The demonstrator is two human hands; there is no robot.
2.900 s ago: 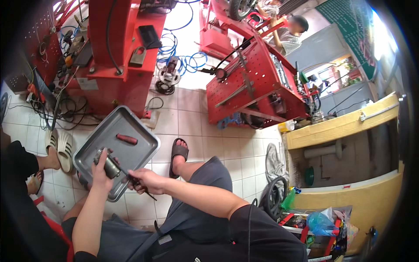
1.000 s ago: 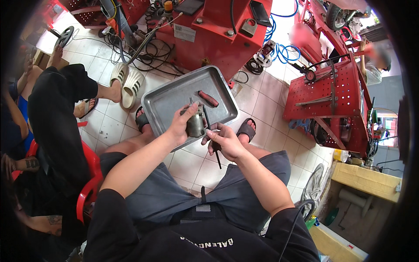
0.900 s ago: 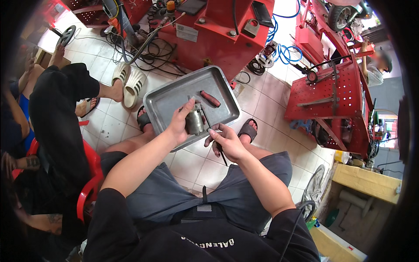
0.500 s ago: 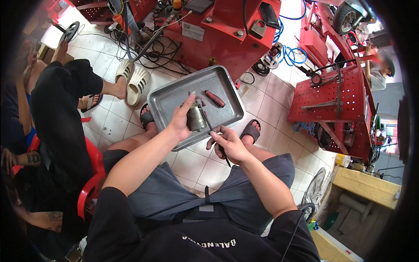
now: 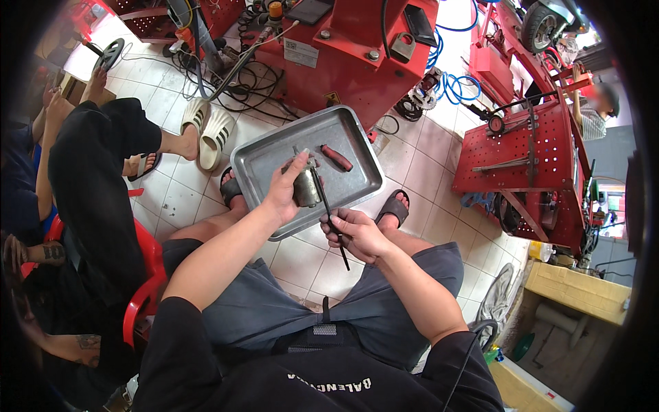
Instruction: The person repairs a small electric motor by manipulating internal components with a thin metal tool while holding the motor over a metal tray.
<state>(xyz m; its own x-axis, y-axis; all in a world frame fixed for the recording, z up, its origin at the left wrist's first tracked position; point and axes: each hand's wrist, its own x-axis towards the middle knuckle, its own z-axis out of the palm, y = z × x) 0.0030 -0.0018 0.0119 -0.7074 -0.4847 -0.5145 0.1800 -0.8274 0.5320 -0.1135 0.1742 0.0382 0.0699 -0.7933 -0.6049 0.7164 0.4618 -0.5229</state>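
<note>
My left hand (image 5: 281, 194) is closed round a greyish metal cylinder (image 5: 306, 190), a motor-like part with a narrower top end. A thin dark rod (image 5: 344, 257) is gripped in my right hand (image 5: 355, 234). Its upper length slants up along the cylinder's right side; whether the two touch I cannot tell. The rod's lower end sticks out below my fingers. Beneath both hands lies a shallow metal tray (image 5: 366, 141). In it, to the right of the cylinder, rests a red, handle-shaped piece (image 5: 336, 157).
Ahead stands a red machine base (image 5: 329, 75) with a padlock (image 5: 403, 47) and cables beside it. On the right is a red perforated stand (image 5: 518, 165). A seated person (image 5: 96, 158) is close on my left, near a red chair (image 5: 144, 295). Pale clogs (image 5: 217, 139) stand left of the tray.
My right hand has turned and shifted slightly left, bringing the rod steeper and closer to the cylinder. My left hand and the cylinder have barely moved.
</note>
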